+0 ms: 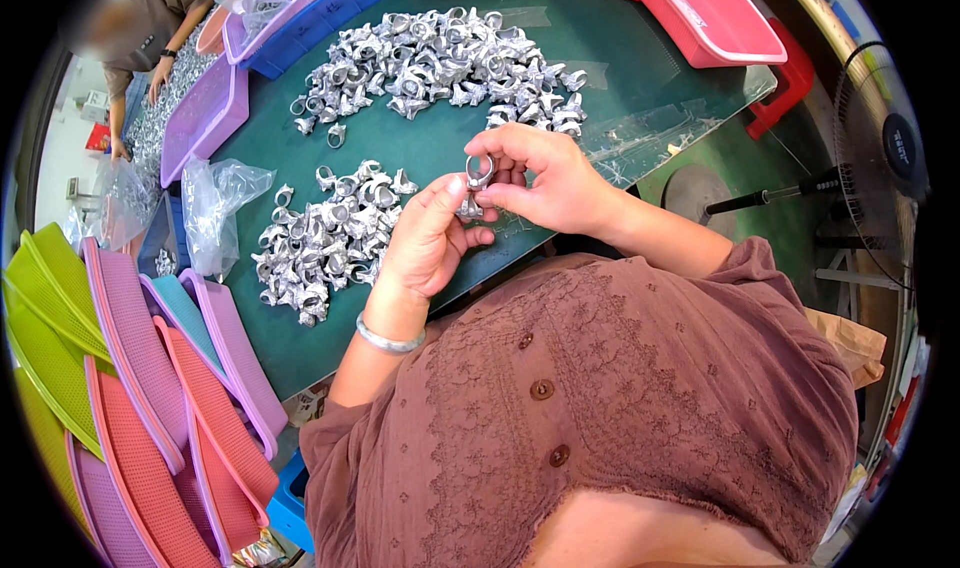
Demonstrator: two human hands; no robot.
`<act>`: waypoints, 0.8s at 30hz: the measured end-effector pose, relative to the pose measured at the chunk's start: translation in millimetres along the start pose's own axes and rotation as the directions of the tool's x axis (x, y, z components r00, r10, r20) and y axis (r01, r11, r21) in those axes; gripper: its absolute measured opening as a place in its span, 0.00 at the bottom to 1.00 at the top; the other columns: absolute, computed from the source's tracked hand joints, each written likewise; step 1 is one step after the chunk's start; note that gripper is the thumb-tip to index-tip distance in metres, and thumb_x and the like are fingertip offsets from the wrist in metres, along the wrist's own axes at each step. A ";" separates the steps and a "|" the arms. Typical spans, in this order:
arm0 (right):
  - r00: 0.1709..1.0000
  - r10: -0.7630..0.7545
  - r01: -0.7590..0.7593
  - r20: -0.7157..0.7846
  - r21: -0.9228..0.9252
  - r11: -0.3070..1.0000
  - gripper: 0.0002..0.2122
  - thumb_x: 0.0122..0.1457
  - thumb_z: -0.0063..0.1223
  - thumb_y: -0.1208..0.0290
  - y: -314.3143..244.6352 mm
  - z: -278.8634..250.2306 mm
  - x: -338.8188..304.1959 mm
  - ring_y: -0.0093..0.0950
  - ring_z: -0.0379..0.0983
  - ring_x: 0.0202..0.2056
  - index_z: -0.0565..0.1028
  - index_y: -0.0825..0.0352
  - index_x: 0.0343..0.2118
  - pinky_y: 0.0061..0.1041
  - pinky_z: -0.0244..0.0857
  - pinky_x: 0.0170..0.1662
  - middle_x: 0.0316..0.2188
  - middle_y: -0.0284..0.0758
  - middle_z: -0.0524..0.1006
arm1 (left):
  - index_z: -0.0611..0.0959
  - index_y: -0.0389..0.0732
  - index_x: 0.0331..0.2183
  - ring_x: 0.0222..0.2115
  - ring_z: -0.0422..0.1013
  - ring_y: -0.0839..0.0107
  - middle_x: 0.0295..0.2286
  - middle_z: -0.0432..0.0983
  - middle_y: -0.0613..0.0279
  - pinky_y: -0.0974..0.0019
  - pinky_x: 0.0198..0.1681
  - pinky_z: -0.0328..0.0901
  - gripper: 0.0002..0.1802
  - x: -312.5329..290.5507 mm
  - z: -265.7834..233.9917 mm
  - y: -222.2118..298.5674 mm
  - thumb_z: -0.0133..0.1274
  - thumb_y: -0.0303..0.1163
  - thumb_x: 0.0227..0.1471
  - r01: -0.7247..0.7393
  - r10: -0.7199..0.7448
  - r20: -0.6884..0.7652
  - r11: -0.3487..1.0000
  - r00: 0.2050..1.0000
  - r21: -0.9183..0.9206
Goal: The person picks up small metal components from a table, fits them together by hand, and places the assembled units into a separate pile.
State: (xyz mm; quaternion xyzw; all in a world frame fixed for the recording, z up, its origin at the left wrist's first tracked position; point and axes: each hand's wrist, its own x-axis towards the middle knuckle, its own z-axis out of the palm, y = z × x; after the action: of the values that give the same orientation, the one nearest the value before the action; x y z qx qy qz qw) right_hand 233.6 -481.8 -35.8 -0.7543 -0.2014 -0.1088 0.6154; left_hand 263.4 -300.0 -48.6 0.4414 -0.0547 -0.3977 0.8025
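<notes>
A silver-grey metal ring (480, 182) is held upright between my two hands over the near edge of the green table (330, 353). My left hand (428, 230), with a pale bangle on its wrist, pinches it from the left with thumb and fingers. From the other side the thumb and curled fingers of my right hand (545, 176) grip it. A smaller pile of similar rings (330, 233) lies left of my left hand. Beyond my hands spreads a larger pile of rings (430, 58), reaching close to my right hand.
Stacked colourful baskets (140, 388) stand at the left. Purple and blue bins (300, 28) line the table's far left, beside a clear plastic bag (222, 213). A pink tray (700, 18) sits far right, near a fan (870, 158). Another person (150, 28) works among metal parts far left.
</notes>
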 end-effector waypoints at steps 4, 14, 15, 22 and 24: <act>0.998 -0.054 0.052 -0.013 -0.111 0.992 0.16 0.46 0.56 0.84 -1.5 0.8 0.9 0.22 0.73 0.23 0.70 0.69 0.39 0.19 0.68 0.27 0.28 0.35 0.70 | 0.75 0.38 0.42 0.32 0.69 0.73 0.34 0.73 0.64 0.70 0.31 0.65 0.16 1.5 2.3 -2.1 0.47 0.38 0.55 -0.030 0.030 -0.003 1.000 1.000 -0.007; 0.964 -0.264 0.264 0.035 -0.263 0.928 0.21 0.42 0.55 0.86 -2.5 1.7 1.8 0.33 0.72 0.33 0.69 0.67 0.44 0.26 0.68 0.33 0.31 0.38 0.71 | 0.74 0.36 0.44 0.31 0.69 0.75 0.37 0.73 0.61 0.74 0.31 0.67 0.14 3.1 -1.4 -5.8 0.45 0.30 0.56 -0.116 0.121 0.059 0.989 0.991 -0.093; 0.963 -0.266 0.265 0.030 -0.257 0.929 0.22 0.42 0.55 0.86 -3.3 2.3 1.9 0.33 0.72 0.33 0.69 0.67 0.44 0.26 0.68 0.33 0.31 0.37 0.71 | 0.74 0.36 0.44 0.31 0.69 0.75 0.37 0.73 0.61 0.74 0.31 0.67 0.14 3.7 -2.5 -7.2 0.45 0.30 0.56 -0.127 0.131 0.049 0.989 0.990 -0.079; 0.978 -0.207 0.202 -0.026 -0.134 0.970 0.21 0.44 0.55 0.85 3.2 0.9 4.1 0.25 0.70 0.29 0.69 0.67 0.44 0.22 0.67 0.30 0.32 0.35 0.70 | 0.73 0.36 0.46 0.32 0.69 0.70 0.36 0.73 0.58 0.71 0.31 0.67 0.18 1.9 -9.8 -1.4 0.46 0.34 0.55 -0.076 0.090 0.063 0.978 0.994 -0.195; 0.979 -0.200 0.193 -0.024 -0.177 0.965 0.20 0.45 0.55 0.84 4.8 -2.2 5.3 0.24 0.70 0.28 0.69 0.67 0.44 0.22 0.67 0.29 0.31 0.35 0.70 | 0.72 0.36 0.47 0.32 0.70 0.68 0.36 0.73 0.57 0.69 0.31 0.67 0.20 -3.5 -5.1 7.6 0.47 0.36 0.55 -0.043 0.060 0.048 0.953 0.997 -0.301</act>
State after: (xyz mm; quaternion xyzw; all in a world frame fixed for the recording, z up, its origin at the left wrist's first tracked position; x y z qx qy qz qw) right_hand 240.6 -483.8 -37.4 -0.7789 -0.2519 -0.2022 0.5375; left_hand 267.7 -291.9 -45.1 0.3015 -0.0278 -0.3928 0.8684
